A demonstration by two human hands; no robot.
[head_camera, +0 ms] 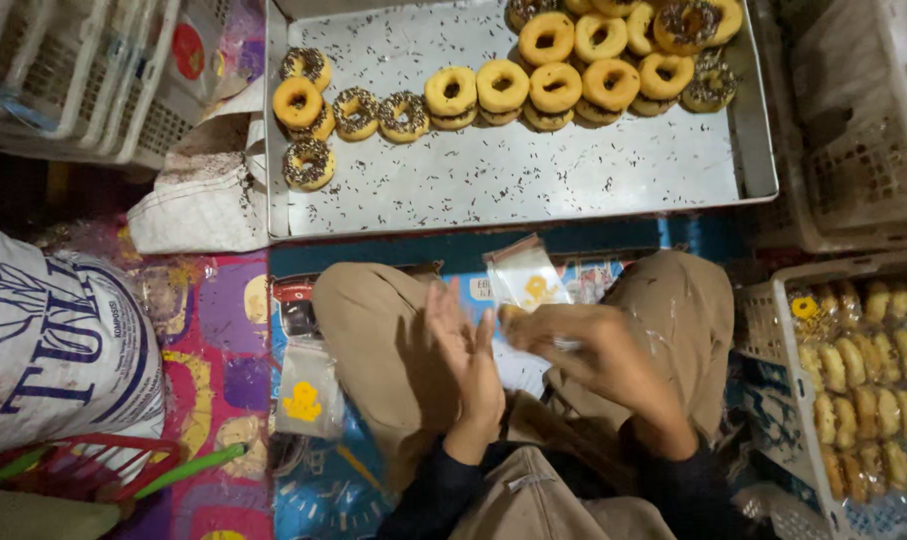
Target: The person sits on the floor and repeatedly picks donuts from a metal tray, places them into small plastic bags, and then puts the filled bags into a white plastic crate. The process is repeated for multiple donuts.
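Observation:
My right hand [583,350] grips a clear plastic bag [525,275] with a yellow print, held above my lap. My left hand [465,355] is beside it, fingers apart and flat, touching or nearly touching the bag's lower edge. In front of my knees lies a large metal tray [533,175] scattered with chocolate sprinkles. Several ring doughnuts [501,88], some plain and some sprinkled, sit in rows along its far side. A stack of the same clear bags [305,390] lies on the mat by my left knee.
A white plastic crate [773,330] at my right holds several bagged doughnuts [858,385]. A large white sack [58,340] stands at my left, with a red wire basket [93,465] below it. White crates [73,70] stand at far left and far right [863,130]. A colourful mat [218,330] covers the floor.

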